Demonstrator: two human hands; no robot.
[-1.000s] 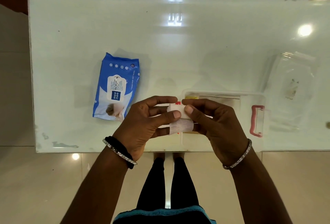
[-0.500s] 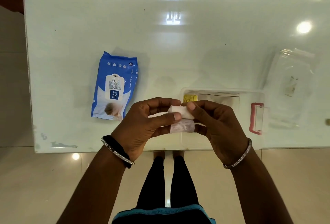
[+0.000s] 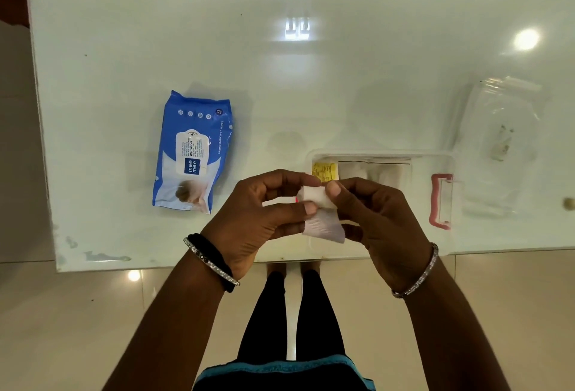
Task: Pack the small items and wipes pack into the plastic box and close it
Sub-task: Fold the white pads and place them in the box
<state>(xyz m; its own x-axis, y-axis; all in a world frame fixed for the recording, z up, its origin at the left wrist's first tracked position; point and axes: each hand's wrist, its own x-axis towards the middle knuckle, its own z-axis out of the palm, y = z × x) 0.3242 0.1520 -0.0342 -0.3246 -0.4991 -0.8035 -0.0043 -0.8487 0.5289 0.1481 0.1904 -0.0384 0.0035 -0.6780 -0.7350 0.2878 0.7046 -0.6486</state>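
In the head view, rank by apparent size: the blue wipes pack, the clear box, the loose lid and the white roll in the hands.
1. Clear box
2. Blue wipes pack and loose lid: look alike, the lid's clear edges are faint
3. White roll, partly hidden by both hands

Your left hand (image 3: 264,219) and right hand (image 3: 382,222) pinch a white gauze roll (image 3: 320,213) above the open plastic box (image 3: 448,166); wipes pack (image 3: 194,151) lies left of the box.
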